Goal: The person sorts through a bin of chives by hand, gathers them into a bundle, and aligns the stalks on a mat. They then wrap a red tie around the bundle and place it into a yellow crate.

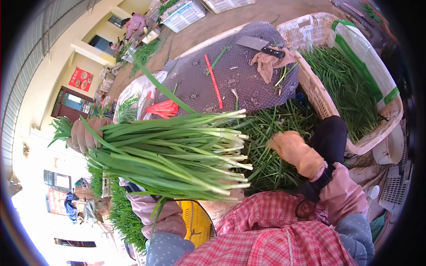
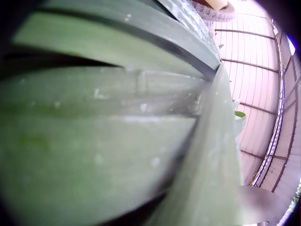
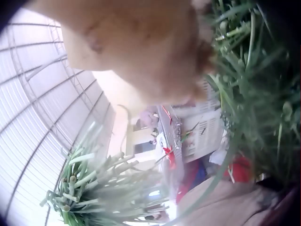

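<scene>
A large bundle of long green stalks (image 1: 168, 150) lies sideways across the head view, its pale cut ends to the right. My gloved left hand (image 1: 86, 135) grips its leafy end. Broad leaves (image 2: 94, 141) fill most of the left wrist view. My gloved right hand (image 1: 297, 153) is right of the pale ends, apart from them, above a heap of loose green leaves (image 1: 284, 119); its fingers look loosely bent, with nothing seen in them. In the right wrist view the right hand (image 3: 141, 47) is large at the top, and the stalk ends (image 3: 75, 188) show lower left.
Beyond the heap, a patterned covered surface (image 1: 191, 88) holds a cleaver (image 1: 253, 43), a cloth (image 1: 266, 66), a red strip (image 1: 214, 82) and red bands (image 1: 163, 108). A crate of greens (image 1: 319, 99) stands at right, a yellow crate (image 1: 195, 221) below the bundle. People (image 1: 135, 24) sit far off.
</scene>
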`<state>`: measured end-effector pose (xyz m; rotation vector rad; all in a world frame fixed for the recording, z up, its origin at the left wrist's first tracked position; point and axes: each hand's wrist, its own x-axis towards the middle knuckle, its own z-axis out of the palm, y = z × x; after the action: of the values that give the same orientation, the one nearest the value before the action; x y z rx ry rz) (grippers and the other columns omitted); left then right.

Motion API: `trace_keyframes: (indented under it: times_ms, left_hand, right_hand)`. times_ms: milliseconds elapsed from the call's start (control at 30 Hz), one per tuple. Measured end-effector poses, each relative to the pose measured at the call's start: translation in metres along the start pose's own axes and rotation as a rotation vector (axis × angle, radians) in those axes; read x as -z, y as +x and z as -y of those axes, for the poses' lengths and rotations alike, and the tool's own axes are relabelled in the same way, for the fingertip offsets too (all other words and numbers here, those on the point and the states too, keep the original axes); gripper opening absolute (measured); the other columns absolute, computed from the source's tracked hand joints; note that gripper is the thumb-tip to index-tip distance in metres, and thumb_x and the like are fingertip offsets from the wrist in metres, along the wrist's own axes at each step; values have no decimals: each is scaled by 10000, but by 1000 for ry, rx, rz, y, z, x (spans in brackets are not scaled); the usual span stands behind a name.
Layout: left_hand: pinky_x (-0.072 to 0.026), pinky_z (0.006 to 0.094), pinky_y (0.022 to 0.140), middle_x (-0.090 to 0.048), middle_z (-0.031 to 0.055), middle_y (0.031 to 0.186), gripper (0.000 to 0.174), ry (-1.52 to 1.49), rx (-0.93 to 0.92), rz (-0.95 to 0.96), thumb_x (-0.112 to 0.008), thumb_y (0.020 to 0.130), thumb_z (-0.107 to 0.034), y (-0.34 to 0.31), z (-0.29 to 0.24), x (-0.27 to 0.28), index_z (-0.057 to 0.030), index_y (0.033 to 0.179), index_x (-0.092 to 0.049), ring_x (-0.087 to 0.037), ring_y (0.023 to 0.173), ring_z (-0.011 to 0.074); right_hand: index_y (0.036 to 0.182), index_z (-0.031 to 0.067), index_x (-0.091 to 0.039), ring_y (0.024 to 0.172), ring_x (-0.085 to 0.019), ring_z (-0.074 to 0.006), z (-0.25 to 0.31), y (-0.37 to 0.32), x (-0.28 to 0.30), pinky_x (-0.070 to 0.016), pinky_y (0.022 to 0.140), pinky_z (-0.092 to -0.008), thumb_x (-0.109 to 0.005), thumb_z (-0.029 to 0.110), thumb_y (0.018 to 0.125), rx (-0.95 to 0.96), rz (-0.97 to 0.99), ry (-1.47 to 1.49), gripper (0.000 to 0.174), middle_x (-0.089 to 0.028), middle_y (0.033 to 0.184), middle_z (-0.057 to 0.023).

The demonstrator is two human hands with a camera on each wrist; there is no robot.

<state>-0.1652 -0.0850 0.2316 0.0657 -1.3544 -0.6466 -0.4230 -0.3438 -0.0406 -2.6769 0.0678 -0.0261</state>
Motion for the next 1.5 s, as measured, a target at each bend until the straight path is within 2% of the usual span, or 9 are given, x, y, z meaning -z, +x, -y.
trace_keyframes:
  times_ms: [100, 167, 233, 433, 933, 1000, 1067, 1333, 1500]
  left_hand:
    - [-421, 253, 611, -515, -36, 654, 149, -10, 12, 20, -564, 866, -222, 2, -2, -1, -161, 737, -523, -510, 563, 84]
    - [-426, 255, 605, -522, -35, 635, 169, -27, 19, 35, -547, 882, -225, 4, 1, 1, -161, 727, -528, -517, 552, 86]
    - [-430, 256, 599, -529, -34, 616, 192, -36, 19, 48, -530, 898, -227, 5, 1, 4, -161, 718, -532, -524, 540, 88]
    - [-446, 258, 620, -533, -6, 604, 268, -72, -10, -78, -451, 939, -240, -3, 13, -10, -147, 698, -522, -522, 526, 103]
    - [-435, 267, 601, -566, -34, 663, 251, 8, 135, 37, -494, 921, -344, 6, 19, 10, -110, 841, -536, -521, 542, 93]
    - [-430, 249, 582, -583, -30, 705, 236, 19, 192, 161, -498, 918, -339, 16, 12, 10, -108, 887, -533, -524, 537, 80]
    - [-413, 231, 553, -550, -50, 612, 223, 122, 235, 113, -491, 920, -323, 24, 6, 7, -138, 803, -534, -511, 515, 68]
    - [-389, 252, 512, -503, -58, 586, 306, 197, 215, -13, -451, 954, -331, 49, 78, -20, -156, 705, -478, -465, 501, 67]
    - [-223, 257, 321, -473, -23, 661, 312, 84, 259, 318, -549, 939, -362, 43, 96, -3, -140, 743, -452, -331, 351, 78]
  right_hand:
    - [1165, 58, -585, 994, -617, -339, 1, -4, 40, -468, 876, -435, -567, 345, 896, -250, 192, -54, 393, -649, 1004, -162]
    - [1286, 43, -498, 1128, -555, -371, 8, 11, 57, -428, 963, -439, -623, 462, 853, 75, -330, 374, 615, -591, 1178, -233]
    - [1402, -1, -328, 1189, -522, -332, 21, 36, 68, -403, 1009, -430, -618, 560, 845, 215, 84, 805, 842, -520, 1294, -229]
    - [1438, 35, -340, 1238, -451, -179, 68, 54, 61, -370, 1036, -337, -565, 382, 946, 429, 137, 1621, 642, -506, 1344, -72]
    - [1034, 25, -670, 768, -625, -120, 41, 40, 60, -503, 726, -275, -580, 210, 938, 222, -71, 1647, 227, -698, 897, -39]
    - [1020, 51, -675, 721, -631, -163, 25, 20, 69, -502, 716, -302, -593, 151, 904, -93, -277, 645, 173, -689, 820, -81]
    - [1017, 54, -671, 741, -646, -243, 34, 6, 70, -507, 724, -340, -608, 124, 869, -75, -678, 278, 176, -674, 810, -126]
    - [1202, -25, -556, 1082, -568, -365, 56, 40, 50, -454, 906, -402, -533, 348, 944, 197, -473, 410, 454, -597, 1167, -246]
    - [1323, 32, -485, 1172, -528, -187, 50, 57, 48, -437, 981, -358, -598, 301, 930, 290, 99, 2239, 489, -558, 1280, -111]
